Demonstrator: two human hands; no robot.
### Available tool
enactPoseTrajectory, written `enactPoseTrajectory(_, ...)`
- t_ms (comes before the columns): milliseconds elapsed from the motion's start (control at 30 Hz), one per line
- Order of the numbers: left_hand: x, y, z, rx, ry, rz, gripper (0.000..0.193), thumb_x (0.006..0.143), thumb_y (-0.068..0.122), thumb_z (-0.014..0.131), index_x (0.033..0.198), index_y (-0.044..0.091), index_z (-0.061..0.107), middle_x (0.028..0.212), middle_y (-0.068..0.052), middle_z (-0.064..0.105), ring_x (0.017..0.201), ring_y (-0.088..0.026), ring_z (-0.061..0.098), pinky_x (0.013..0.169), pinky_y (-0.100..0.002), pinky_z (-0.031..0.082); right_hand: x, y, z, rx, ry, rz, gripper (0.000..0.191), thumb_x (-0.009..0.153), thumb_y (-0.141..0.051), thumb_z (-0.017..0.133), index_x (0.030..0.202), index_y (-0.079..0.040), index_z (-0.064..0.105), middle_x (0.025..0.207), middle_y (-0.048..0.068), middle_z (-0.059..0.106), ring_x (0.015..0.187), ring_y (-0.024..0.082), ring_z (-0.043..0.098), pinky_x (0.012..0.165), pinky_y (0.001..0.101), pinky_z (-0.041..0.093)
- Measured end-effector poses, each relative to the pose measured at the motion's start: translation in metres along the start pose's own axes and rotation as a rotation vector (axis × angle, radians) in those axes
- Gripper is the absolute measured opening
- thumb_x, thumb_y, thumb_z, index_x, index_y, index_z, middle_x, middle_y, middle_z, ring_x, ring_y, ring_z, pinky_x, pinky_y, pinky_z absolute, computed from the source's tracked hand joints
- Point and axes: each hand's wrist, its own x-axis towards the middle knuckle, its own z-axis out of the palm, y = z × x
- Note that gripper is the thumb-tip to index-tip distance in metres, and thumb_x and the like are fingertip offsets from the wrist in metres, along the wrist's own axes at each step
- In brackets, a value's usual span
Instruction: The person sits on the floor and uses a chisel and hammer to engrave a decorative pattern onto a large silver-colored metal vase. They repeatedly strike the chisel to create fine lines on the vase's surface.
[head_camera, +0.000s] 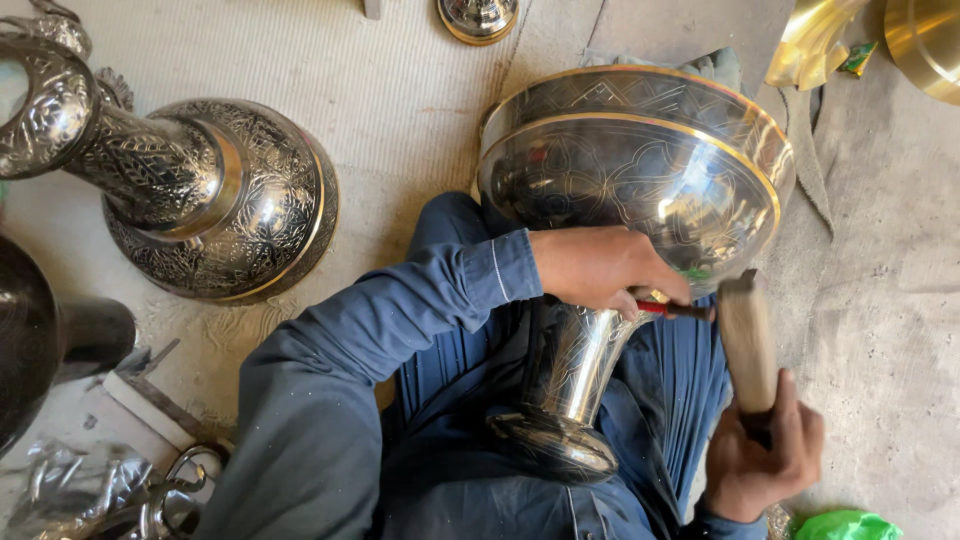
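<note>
A large engraved silver-coloured footed bowl (640, 170) with gilt rim bands lies tilted across my lap, its stem and foot (560, 440) pointing toward me. My left hand (600, 268) rests against the bowl's underside and is closed around a thin chisel with a red band (665, 308), its tip against the metal. My right hand (765, 450) grips the handle of a wooden mallet (748, 340), whose head is beside the chisel's end. Blue sleeves and clothing cover my arms and legs.
A big engraved silver vase (215, 195) lies on its side at the left on the pale floor. Brass pieces (925, 40) sit at the top right, a small metal vessel (478, 18) at the top. Crumpled foil and scissors (170, 490) lie bottom left; a green bag (848, 525) bottom right.
</note>
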Motion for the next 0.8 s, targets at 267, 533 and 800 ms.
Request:
enactPoseTrajectory(267, -0.020, 0.006, 0.016, 0.044, 0.252, -0.212, 0.058, 0.074, 0.011, 0.087, 0.127, 0.010, 0.065, 0.102, -0.018, 0.074, 0.095, -0.038, 0.073, 0.083, -0.043, 0.056, 0.083, -0.026, -0.011, -0.052, -0.106, -0.198, 0.042, 0.092, 0.021, 0.076, 0.132, 0.009, 0.069, 0.101, 0.015, 0.066, 0.087, 0.020, 0.066, 0.072, 0.0246, 0.055)
enactPoseTrajectory(533, -0.048, 0.000, 0.028, -0.170, 0.562, -0.323, 0.059, 0.082, 0.007, 0.079, 0.136, 0.001, 0.056, 0.104, -0.017, 0.075, 0.093, -0.028, 0.079, 0.081, -0.036, 0.060, 0.142, -0.084, -0.019, -0.026, -0.221, -0.185, 0.063, 0.077, 0.018, 0.083, 0.137, 0.007, 0.070, 0.101, 0.016, 0.066, 0.084, 0.019, 0.065, 0.075, 0.0286, 0.052)
enactPoseTrajectory(800, -0.049, 0.000, 0.033, -0.103, 0.614, -0.329, 0.058, 0.081, 0.005, 0.082, 0.134, 0.001, 0.060, 0.088, -0.013, 0.075, 0.079, -0.024, 0.077, 0.072, -0.034, 0.059, 0.166, -0.105, -0.014, -0.330, -0.295, -0.499, 0.044, 0.087, 0.008, 0.075, 0.127, -0.012, 0.078, 0.100, 0.005, 0.073, 0.079, 0.020, 0.067, 0.076, 0.0332, 0.047)
